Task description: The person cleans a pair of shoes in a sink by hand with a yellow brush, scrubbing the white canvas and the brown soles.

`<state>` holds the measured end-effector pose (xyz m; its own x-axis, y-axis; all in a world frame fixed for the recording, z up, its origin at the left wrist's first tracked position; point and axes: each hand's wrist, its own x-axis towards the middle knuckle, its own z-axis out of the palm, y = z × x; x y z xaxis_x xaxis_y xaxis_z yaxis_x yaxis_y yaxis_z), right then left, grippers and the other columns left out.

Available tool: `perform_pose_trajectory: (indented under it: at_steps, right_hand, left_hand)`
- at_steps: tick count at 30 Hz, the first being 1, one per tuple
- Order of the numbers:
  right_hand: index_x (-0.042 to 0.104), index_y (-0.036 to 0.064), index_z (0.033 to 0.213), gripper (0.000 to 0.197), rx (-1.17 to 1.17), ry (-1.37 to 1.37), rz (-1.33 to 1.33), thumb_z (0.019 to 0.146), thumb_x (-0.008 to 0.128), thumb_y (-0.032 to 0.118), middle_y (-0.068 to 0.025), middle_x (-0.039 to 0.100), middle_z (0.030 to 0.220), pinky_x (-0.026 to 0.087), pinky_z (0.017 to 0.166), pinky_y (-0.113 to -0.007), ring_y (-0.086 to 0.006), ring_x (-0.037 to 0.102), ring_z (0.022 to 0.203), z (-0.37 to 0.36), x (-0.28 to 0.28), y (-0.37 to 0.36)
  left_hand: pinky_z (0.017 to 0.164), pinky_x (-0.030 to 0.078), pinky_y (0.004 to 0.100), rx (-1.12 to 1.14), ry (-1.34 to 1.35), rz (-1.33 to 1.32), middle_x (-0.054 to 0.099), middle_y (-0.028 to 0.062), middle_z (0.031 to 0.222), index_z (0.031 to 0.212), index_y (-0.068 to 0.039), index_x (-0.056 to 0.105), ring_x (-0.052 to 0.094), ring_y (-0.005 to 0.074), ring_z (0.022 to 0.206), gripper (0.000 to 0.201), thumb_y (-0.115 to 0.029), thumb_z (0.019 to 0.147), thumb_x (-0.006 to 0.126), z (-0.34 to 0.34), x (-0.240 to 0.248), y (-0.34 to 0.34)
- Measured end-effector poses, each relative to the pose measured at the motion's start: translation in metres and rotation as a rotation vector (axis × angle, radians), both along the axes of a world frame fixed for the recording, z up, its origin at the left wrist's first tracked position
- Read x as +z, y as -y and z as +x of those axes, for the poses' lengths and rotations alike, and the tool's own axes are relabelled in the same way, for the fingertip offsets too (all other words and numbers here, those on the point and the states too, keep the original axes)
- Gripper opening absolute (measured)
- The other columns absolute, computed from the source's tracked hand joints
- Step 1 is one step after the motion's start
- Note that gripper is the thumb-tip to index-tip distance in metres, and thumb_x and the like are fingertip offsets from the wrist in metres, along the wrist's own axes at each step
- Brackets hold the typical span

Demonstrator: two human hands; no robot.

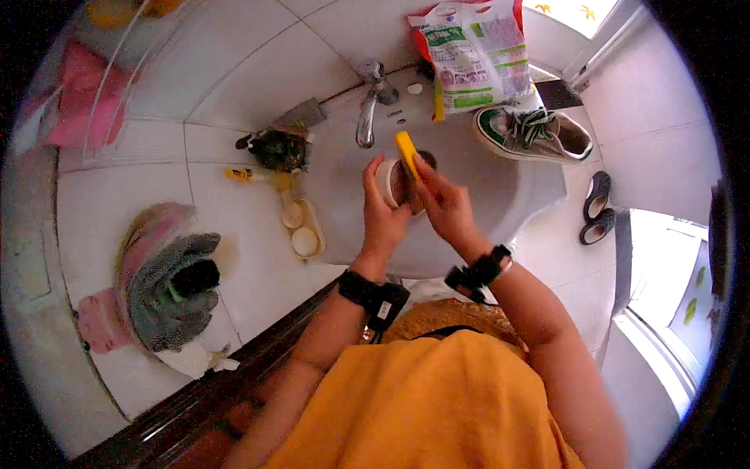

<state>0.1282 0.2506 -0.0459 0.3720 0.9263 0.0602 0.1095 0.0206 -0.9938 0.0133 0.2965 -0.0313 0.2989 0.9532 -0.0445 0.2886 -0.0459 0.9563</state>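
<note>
Over the white washbasin, my two hands are close together. My left hand curls round a small round thing with a white rim and a brownish inside; its kind is unclear. Closed round a flat yellow handle, my right hand is right beside it. The working end of the handle is hidden by the fingers. A chrome faucet stands just beyond, with no water seen running.
A green and grey sneaker rests on the basin's right rim, before a printed plastic bag. To the left are a cream two-cup holder, a dark mesh bundle and a grey cloth with a black brush. Dark shoes lie at right.
</note>
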Motion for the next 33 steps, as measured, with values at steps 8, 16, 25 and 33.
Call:
perform_pose_trajectory:
  at_steps: [8, 16, 25, 33]
  right_hand:
    - [0.048, 0.0219, 0.125, 0.044, 0.148, 0.274, 0.091, 0.083, 0.058, 0.018, -0.0146, 0.057, 0.075, 0.047, 0.055, -0.041, -0.0341, 0.057, 0.065, -0.001, 0.014, 0.017]
    - [0.051, 0.0163, 0.123, 0.04, -0.053, 0.015, 0.068, 0.083, 0.058, 0.017, -0.0156, 0.062, 0.09, 0.049, 0.067, -0.038, -0.0339, 0.061, 0.077, -0.014, -0.028, 0.0]
    - [0.051, 0.015, 0.123, 0.041, 0.088, 0.139, -0.086, 0.083, 0.06, 0.013, -0.0194, 0.061, 0.095, 0.049, 0.064, -0.033, -0.0312, 0.063, 0.08, 0.001, -0.05, 0.008]
    - [0.05, 0.0085, 0.102, 0.022, 0.154, 0.627, -0.119, 0.082, 0.055, 0.015, -0.0156, 0.062, 0.087, 0.047, 0.062, -0.044, -0.0381, 0.059, 0.078, 0.051, 0.012, -0.058]
  left_hand:
    - [0.091, 0.042, 0.0325, -0.132, 0.178, -0.203, 0.041, 0.0092, 0.121, 0.132, -0.013, 0.024, 0.044, 0.0221, 0.112, 0.08, 0.007, 0.067, 0.066, -0.012, 0.001, -0.002]
    - [0.094, 0.04, 0.0337, -0.056, 0.42, -0.402, 0.037, 0.0096, 0.124, 0.134, -0.014, 0.017, 0.042, 0.0226, 0.114, 0.085, 0.013, 0.065, 0.059, -0.015, 0.006, -0.008]
    - [0.089, 0.043, 0.0333, 0.009, 0.36, -0.425, 0.037, 0.0082, 0.123, 0.133, -0.017, 0.017, 0.043, 0.0218, 0.113, 0.081, 0.004, 0.068, 0.062, -0.029, 0.003, -0.003]
    - [0.072, 0.048, 0.0319, 0.182, 0.206, -0.682, 0.05, 0.0068, 0.113, 0.126, -0.016, 0.037, 0.052, 0.0199, 0.102, 0.055, -0.023, 0.079, 0.065, -0.073, 0.014, -0.002]
